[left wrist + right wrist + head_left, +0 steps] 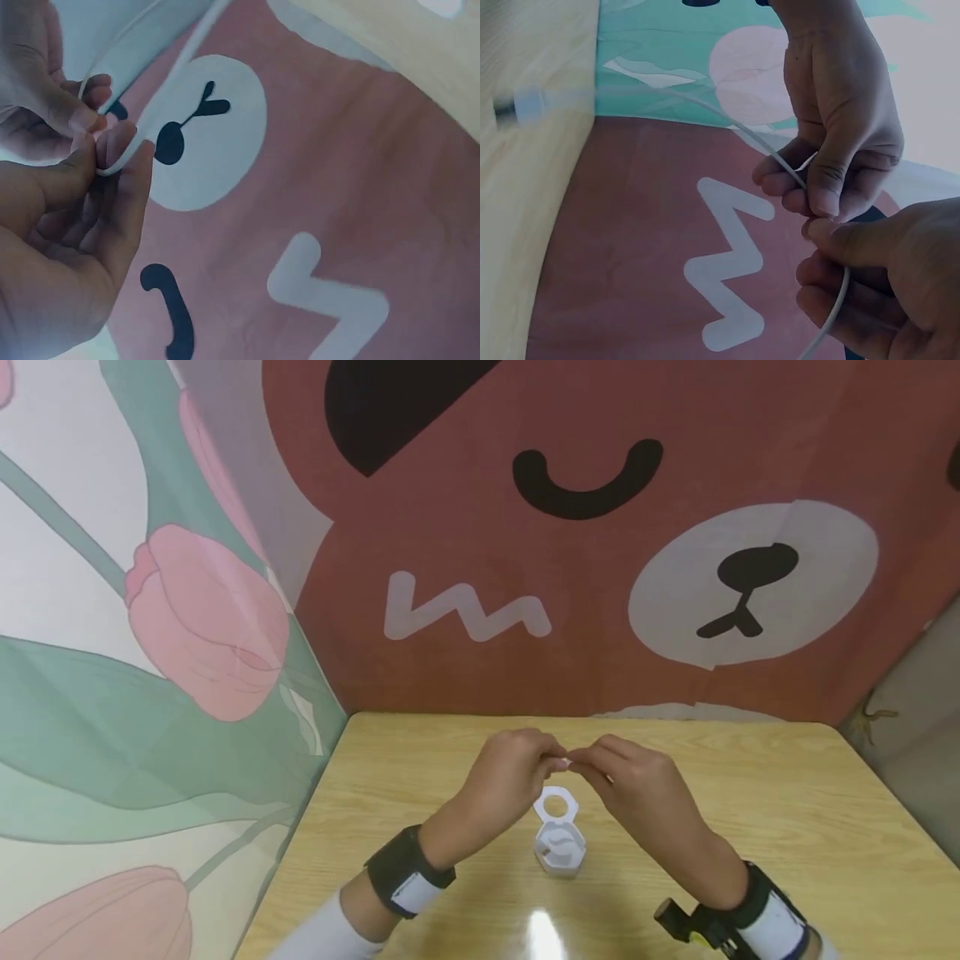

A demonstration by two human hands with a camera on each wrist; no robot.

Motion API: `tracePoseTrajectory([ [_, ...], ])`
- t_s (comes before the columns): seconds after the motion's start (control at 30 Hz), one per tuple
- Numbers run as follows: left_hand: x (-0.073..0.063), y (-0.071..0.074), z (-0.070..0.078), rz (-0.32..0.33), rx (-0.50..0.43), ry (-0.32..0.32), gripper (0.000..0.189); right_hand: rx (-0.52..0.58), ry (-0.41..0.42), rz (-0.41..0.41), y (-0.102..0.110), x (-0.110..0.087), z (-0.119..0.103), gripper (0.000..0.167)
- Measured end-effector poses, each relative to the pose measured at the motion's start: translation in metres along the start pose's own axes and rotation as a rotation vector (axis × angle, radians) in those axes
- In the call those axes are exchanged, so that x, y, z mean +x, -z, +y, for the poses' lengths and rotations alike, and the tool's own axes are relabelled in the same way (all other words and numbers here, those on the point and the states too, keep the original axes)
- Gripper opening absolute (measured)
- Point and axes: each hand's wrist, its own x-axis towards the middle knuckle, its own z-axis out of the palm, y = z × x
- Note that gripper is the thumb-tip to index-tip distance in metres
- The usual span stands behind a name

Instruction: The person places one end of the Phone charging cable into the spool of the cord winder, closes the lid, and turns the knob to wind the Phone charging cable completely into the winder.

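A thin white cable (761, 142) is pinched by both hands, whose fingertips meet above the table. My left hand (506, 777) holds it between thumb and fingers; in the left wrist view the cable (180, 67) bends over those fingers. My right hand (648, 785) pinches it right beside, and another stretch hangs below that hand in the right wrist view. A blurred plug-like end (529, 105), pale with a dark tip, dangles at the left there. Under the hands stands a white hexagonal case (560, 852), its lid (557, 807) with a round hole folded back.
The light wooden table (420, 760) ends at a back wall covered by a brown bear print (465, 535). A tulip-patterned cloth (210, 618) borders the left side. Both wrists wear dark straps (408, 870).
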Motion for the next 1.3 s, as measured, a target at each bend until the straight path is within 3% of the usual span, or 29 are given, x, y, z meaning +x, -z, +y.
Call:
tracePoseTrajectory([
  [0.1, -0.004, 0.0, -0.005, 0.033, 0.167, -0.09, 0.005, -0.014, -0.014, -0.045, 0.001, -0.002, 0.001, 0.023],
  [0.2, -0.011, 0.003, -0.012, 0.041, 0.245, -0.095, 0.007, -0.034, -0.042, -0.11, 0.005, -0.004, 0.004, 0.022],
  [0.37, -0.025, 0.009, -0.029, 0.069, 0.255, -0.055, 0.004, -0.038, -0.116, -0.223, 0.011, -0.013, 0.011, 0.022],
  [0.47, -0.034, 0.013, -0.037, 0.091, 0.26, -0.047, 0.004, -0.037, -0.141, -0.245, 0.014, -0.018, 0.015, 0.023],
  [0.73, -0.049, 0.028, -0.056, 0.166, 0.316, 0.0, 0.009, -0.025, -0.148, -0.184, 0.026, -0.024, 0.026, 0.027],
  [0.97, -0.055, 0.037, -0.071, 0.216, 0.301, 0.073, 0.012, -0.009, -0.121, -0.119, 0.03, -0.027, 0.035, 0.033],
  [1.1, -0.056, 0.037, -0.077, 0.226, 0.291, 0.077, 0.01, 0.001, -0.124, -0.109, 0.032, -0.028, 0.038, 0.036],
  [1.3, -0.054, 0.037, -0.078, 0.203, 0.16, 0.114, 0.005, 0.048, -0.141, -0.078, 0.036, -0.024, 0.036, 0.035],
])
